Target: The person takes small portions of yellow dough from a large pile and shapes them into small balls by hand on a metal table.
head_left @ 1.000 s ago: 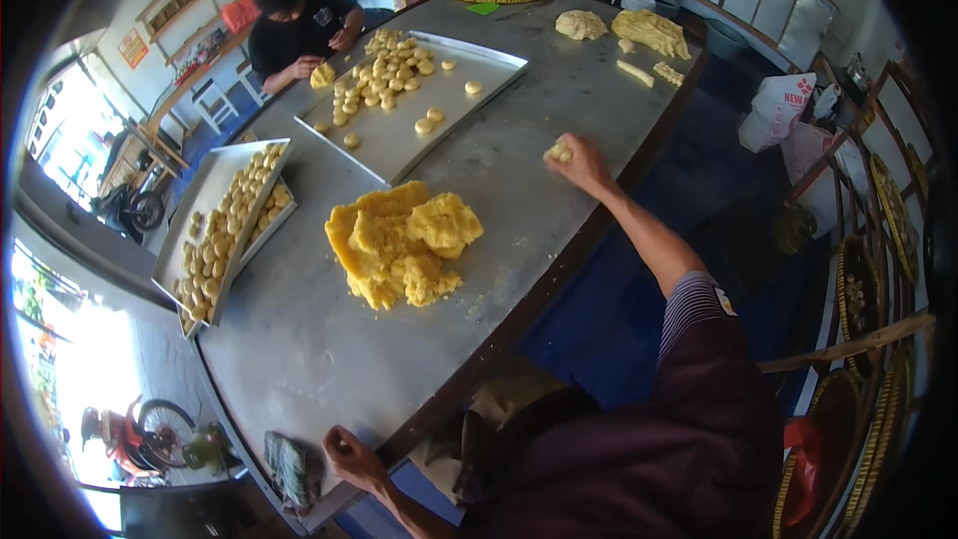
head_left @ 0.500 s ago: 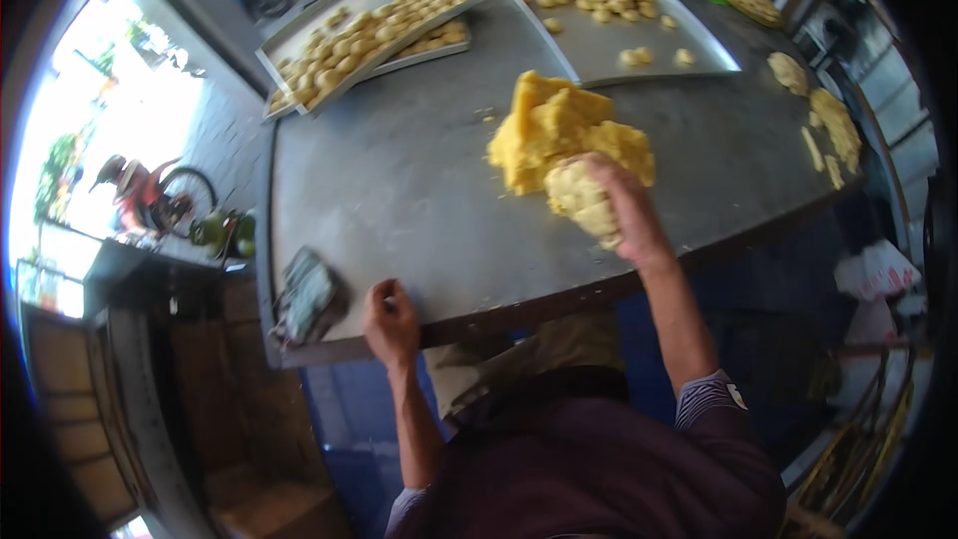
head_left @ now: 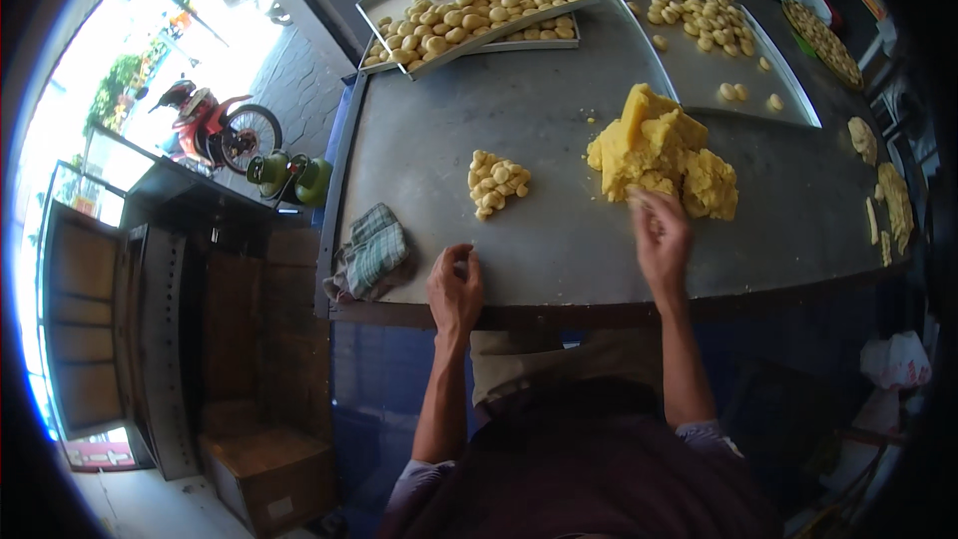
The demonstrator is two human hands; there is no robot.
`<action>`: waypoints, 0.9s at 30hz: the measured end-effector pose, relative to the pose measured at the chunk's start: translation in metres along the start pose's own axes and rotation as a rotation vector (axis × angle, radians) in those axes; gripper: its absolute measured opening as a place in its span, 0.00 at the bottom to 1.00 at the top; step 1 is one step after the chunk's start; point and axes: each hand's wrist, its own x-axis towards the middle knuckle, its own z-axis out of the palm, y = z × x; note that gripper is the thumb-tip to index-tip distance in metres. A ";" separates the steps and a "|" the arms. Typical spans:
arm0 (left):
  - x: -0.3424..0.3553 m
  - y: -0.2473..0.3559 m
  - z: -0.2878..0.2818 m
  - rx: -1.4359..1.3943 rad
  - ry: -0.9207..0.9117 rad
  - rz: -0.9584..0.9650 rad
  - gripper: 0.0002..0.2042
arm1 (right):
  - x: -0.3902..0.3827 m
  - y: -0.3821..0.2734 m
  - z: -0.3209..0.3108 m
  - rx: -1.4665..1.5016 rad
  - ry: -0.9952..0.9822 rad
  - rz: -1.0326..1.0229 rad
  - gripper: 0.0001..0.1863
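Lumpy yellow dough mound [head_left: 661, 152]: probably soft, best pinched near-side
Left hand [head_left: 455, 289] half-curled, nothing seen held; right hand [head_left: 663, 240]: grip can't be told

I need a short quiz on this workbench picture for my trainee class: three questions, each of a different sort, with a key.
1. Fill the gap: the person's ____ is at the near edge of the crumbly yellow mound.
2. True or false: the checked cloth lies to the left of the person's left hand.
3. What lies on the tabletop between the cloth and the mound? A) a rolling pin B) a heap of small dough pieces C) a knife

Key: 1. right hand; 2. true; 3. B
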 end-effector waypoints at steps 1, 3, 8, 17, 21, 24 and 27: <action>0.011 0.002 0.003 0.033 -0.012 0.021 0.09 | -0.008 0.017 -0.019 -0.122 0.059 -0.016 0.14; 0.032 0.000 0.011 0.144 0.020 0.135 0.11 | -0.019 0.049 -0.042 -0.382 0.106 -0.062 0.18; 0.076 -0.014 0.042 0.354 0.115 0.336 0.13 | -0.033 0.067 -0.027 -0.520 -0.060 0.029 0.32; 0.058 -0.014 0.015 0.076 -0.013 0.100 0.14 | -0.022 0.071 -0.007 -0.367 0.070 0.014 0.37; 0.065 0.003 0.040 0.160 -0.062 0.125 0.18 | -0.015 0.059 -0.008 -0.411 0.070 0.111 0.35; 0.065 0.001 0.042 0.089 -0.077 0.084 0.20 | -0.007 0.064 -0.011 -0.470 0.014 0.123 0.30; 0.054 -0.002 0.043 0.096 -0.068 0.118 0.20 | 0.000 0.070 -0.017 -0.508 -0.055 0.126 0.26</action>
